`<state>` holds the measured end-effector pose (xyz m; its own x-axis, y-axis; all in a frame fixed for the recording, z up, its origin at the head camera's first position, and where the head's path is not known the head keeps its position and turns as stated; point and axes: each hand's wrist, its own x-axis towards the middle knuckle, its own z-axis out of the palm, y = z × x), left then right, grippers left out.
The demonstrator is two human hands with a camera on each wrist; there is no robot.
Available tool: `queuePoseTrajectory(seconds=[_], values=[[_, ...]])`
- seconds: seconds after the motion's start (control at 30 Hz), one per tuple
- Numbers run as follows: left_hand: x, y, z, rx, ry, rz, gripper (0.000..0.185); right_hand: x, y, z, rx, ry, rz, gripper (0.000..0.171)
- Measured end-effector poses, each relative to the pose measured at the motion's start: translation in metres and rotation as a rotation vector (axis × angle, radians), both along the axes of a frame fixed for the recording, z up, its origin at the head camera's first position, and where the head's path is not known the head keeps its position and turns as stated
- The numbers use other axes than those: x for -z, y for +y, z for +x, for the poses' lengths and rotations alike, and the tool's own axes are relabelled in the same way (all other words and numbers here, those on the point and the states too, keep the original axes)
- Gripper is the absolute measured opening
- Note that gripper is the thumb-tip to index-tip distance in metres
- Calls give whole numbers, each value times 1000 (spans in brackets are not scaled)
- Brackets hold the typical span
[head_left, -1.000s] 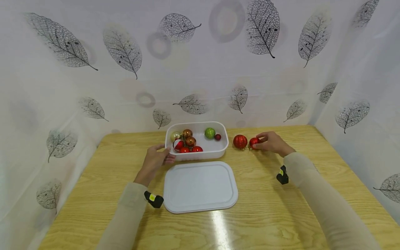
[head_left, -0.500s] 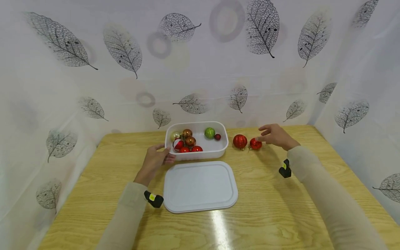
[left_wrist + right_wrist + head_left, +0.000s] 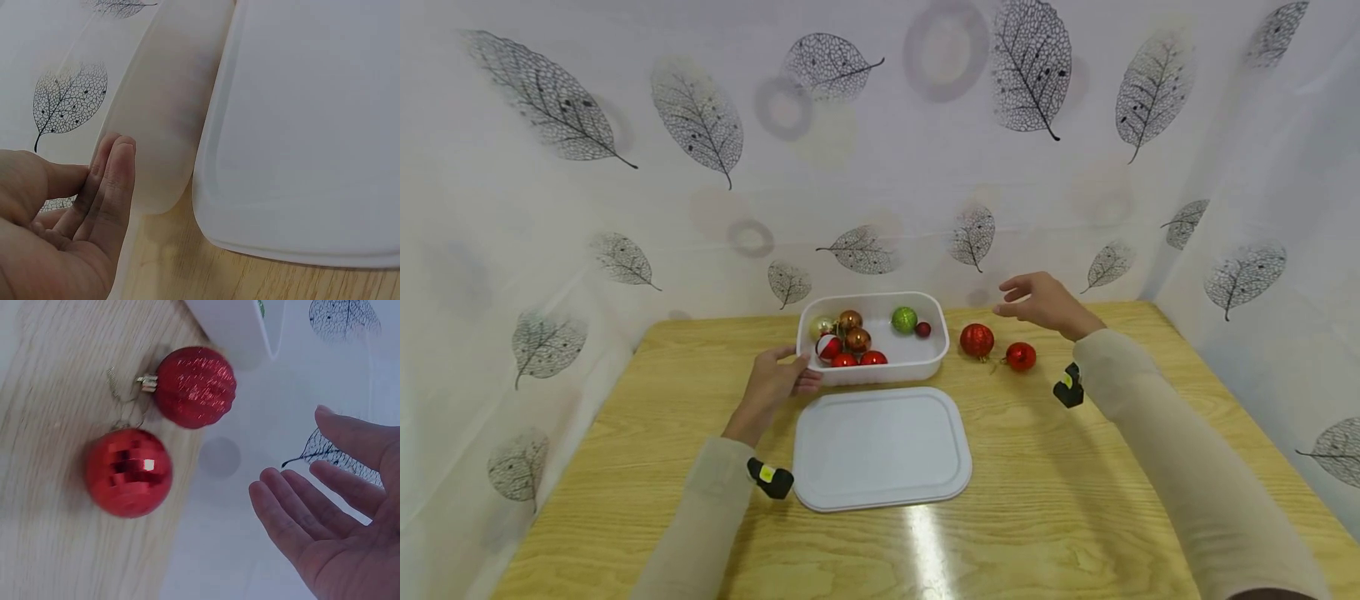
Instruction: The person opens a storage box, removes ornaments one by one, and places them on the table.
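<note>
My left hand (image 3: 772,385) holds the front left corner of a white plastic box (image 3: 942,358), thumb at the rim and fingers along the outer wall (image 3: 165,125). Inside the box are several Christmas baubles, among them a glittery green one (image 3: 904,319), a copper one (image 3: 857,339) and a red-and-white one (image 3: 828,347). To its right lie a ribbed red bauble (image 3: 977,341) and a shiny faceted red bauble (image 3: 1021,357) with a gold cord. Above and behind these two, my right hand (image 3: 1047,302) hovers with relaxed, spread fingers and holds nothing.
A white lid (image 3: 882,450) lies flat in front of the box on the wooden table (image 3: 1037,517). A leaf-print curtain (image 3: 880,167) hangs behind the table and at both sides.
My right hand has let go of the faceted red bauble and lifted up and back. That bauble has rolled slightly right and toward me. My left hand has stayed at the box.
</note>
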<state>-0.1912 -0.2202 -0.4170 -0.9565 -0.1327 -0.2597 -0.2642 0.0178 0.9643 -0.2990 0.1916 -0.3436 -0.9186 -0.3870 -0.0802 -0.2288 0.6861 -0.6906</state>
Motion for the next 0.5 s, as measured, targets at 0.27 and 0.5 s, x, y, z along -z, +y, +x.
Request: queuePoseTrajectory(seconds=[0.27, 0.5], values=[[-1, -2, -2, -5, -12, 5, 49, -8, -32, -3, -24, 37, 8, 51], [-3, -2, -3, 0, -22, -11, 50, -8, -59, -4, -48, 22, 24, 49]])
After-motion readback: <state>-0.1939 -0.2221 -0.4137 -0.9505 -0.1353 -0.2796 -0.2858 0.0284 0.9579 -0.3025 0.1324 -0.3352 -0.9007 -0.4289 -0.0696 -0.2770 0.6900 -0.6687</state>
